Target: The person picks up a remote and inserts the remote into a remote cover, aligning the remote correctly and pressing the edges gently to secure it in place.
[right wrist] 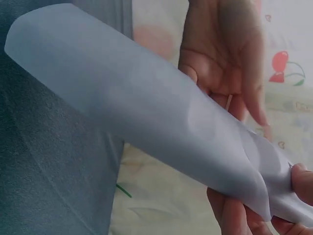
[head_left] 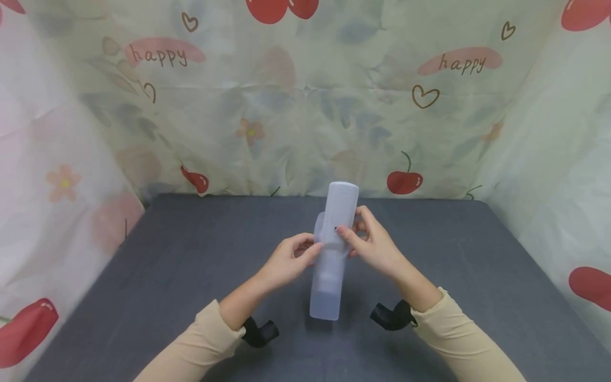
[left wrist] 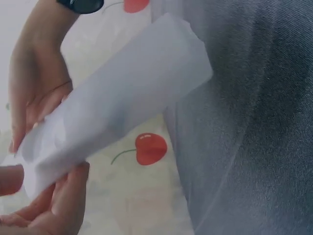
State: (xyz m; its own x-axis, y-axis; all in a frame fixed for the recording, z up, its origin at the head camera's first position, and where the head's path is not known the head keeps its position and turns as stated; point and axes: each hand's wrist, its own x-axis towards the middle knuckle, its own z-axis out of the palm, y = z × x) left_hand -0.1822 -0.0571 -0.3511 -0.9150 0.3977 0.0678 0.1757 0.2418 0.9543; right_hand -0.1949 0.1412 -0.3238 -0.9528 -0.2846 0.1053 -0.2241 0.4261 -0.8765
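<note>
A long, frosted white plastic case (head_left: 329, 270) is held tilted above the table in the middle of the head view. A shorter piece of the same frosted material (head_left: 318, 228) shows along its left side; whether the two are joined cannot be told. My left hand (head_left: 289, 258) pinches the left side with thumb and fingers. On the other side, my right hand (head_left: 377, 241) holds the upper half, its thumb on the front face beside a small dark mark. Both wrist views show the case, (left wrist: 112, 93) (right wrist: 132, 93) with its far end pointing toward the table.
Beneath the hands spreads a dark grey table (head_left: 200, 239). Pale cloth (head_left: 305, 106) printed with cherries and hearts hangs behind it and on both sides. A black curved attachment sits under the left wrist (head_left: 260, 333), and another (head_left: 391, 315) under the right.
</note>
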